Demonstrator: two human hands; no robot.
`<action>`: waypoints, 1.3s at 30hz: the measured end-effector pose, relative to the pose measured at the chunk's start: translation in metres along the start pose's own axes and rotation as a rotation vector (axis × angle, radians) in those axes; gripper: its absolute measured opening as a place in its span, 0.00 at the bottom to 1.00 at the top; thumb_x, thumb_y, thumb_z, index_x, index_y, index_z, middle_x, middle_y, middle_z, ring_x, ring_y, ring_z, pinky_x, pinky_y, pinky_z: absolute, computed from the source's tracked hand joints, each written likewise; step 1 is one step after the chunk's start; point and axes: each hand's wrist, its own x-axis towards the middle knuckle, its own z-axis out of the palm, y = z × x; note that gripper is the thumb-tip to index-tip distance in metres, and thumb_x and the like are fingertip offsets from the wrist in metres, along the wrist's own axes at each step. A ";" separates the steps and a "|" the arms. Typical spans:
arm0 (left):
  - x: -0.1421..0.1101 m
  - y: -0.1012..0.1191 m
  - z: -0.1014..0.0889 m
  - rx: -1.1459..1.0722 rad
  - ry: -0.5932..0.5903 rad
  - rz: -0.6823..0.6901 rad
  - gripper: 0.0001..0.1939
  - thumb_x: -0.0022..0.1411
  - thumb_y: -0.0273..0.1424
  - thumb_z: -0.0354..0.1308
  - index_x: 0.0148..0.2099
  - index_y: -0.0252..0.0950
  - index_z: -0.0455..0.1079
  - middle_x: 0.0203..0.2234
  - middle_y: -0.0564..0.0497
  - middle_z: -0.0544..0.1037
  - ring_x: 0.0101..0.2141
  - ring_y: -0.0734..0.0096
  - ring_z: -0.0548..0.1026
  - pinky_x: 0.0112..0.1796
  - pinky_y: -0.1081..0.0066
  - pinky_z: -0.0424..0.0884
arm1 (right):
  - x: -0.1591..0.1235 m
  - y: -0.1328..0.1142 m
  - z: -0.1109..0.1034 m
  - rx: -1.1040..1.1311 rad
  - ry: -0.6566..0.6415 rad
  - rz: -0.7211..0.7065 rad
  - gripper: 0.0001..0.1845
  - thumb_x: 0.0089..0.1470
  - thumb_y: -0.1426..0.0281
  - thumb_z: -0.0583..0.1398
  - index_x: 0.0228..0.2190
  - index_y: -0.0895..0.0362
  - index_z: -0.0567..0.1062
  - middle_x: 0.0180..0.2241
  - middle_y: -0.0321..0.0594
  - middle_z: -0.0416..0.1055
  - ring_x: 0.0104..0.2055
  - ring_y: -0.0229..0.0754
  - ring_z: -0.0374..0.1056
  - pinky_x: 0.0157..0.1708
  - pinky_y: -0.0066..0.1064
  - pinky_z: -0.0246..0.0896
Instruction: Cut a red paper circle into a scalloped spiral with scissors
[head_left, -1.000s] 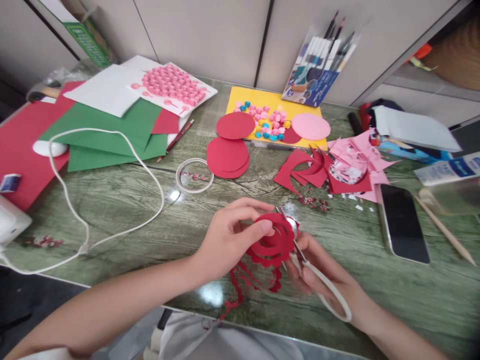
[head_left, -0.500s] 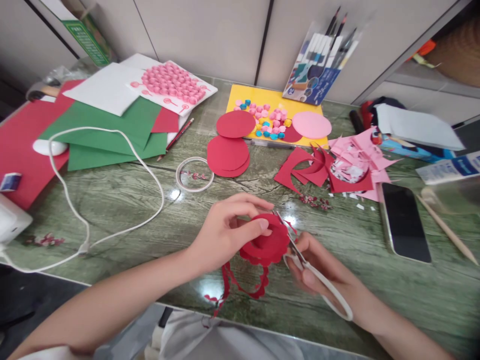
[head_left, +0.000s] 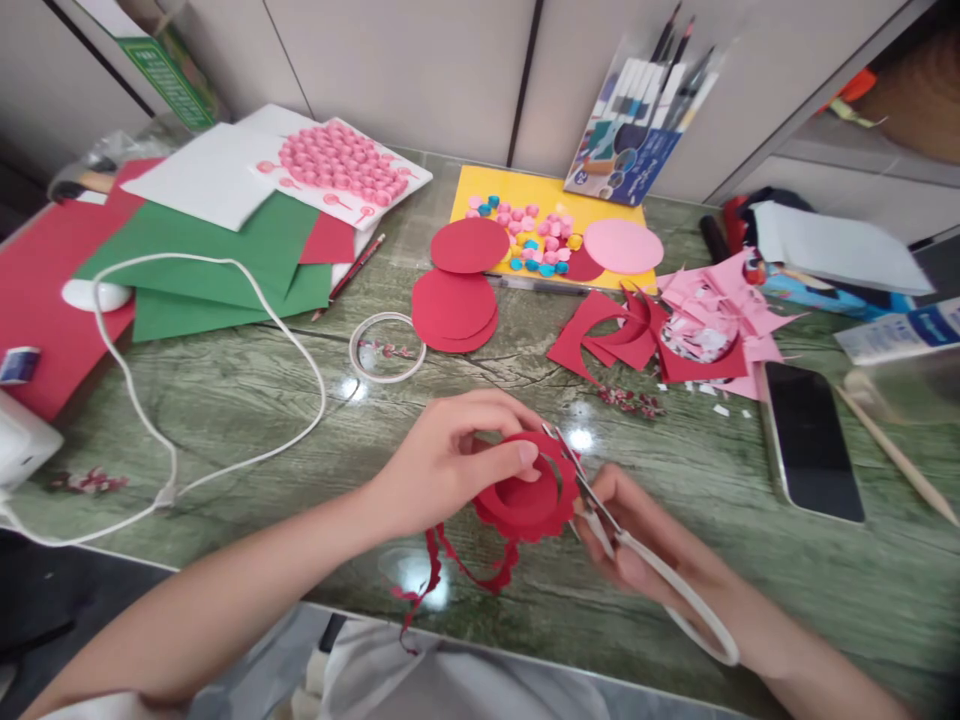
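Observation:
My left hand (head_left: 469, 455) pinches a round red paper piece (head_left: 525, 515) with a scalloped edge, thumb on top and fingers behind. Curled cut parts show inside it. From its lower side a thin scalloped red paper strip (head_left: 480, 575) dangles over the table. My right hand (head_left: 637, 530) is closed on white-handled scissors (head_left: 679, 590), whose blades lie at the paper's upper right edge, slightly apart. Beyond the hands lie several red paper circles (head_left: 454, 310) and a roll of tape (head_left: 388, 347).
A white cable (head_left: 225, 260) loops across the green table (head_left: 262, 480) at left, by green paper (head_left: 217, 250). Red paper scraps (head_left: 592, 335) and a phone (head_left: 814, 440) lie at right. At the back are a yellow sheet (head_left: 469, 195) with small beads and a pen pack (head_left: 622, 150).
The red paper piece has turned a little in my left hand, and its dangling strip has swung left. The scissors' handles have opened wider.

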 end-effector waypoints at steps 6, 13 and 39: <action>-0.001 -0.002 0.002 0.032 -0.043 0.002 0.11 0.61 0.30 0.60 0.27 0.31 0.76 0.37 0.45 0.78 0.38 0.70 0.76 0.38 0.73 0.70 | 0.000 0.001 0.000 -0.002 -0.009 0.017 0.20 0.58 0.48 0.59 0.38 0.50 0.62 0.31 0.31 0.52 0.28 0.37 0.44 0.27 0.30 0.40; 0.000 0.002 0.001 0.028 -0.059 -0.026 0.11 0.60 0.30 0.60 0.27 0.31 0.75 0.38 0.44 0.78 0.38 0.69 0.77 0.38 0.73 0.71 | -0.005 0.001 -0.001 -0.020 0.004 0.024 0.20 0.58 0.48 0.59 0.37 0.50 0.62 0.30 0.30 0.52 0.28 0.37 0.43 0.27 0.29 0.41; 0.007 0.012 -0.028 0.188 -0.475 -0.016 0.09 0.60 0.24 0.61 0.27 0.32 0.73 0.38 0.48 0.80 0.36 0.73 0.76 0.36 0.75 0.70 | -0.011 -0.007 -0.008 -0.375 -0.065 0.219 0.24 0.56 0.42 0.55 0.35 0.50 0.62 0.29 0.31 0.55 0.29 0.40 0.49 0.29 0.31 0.47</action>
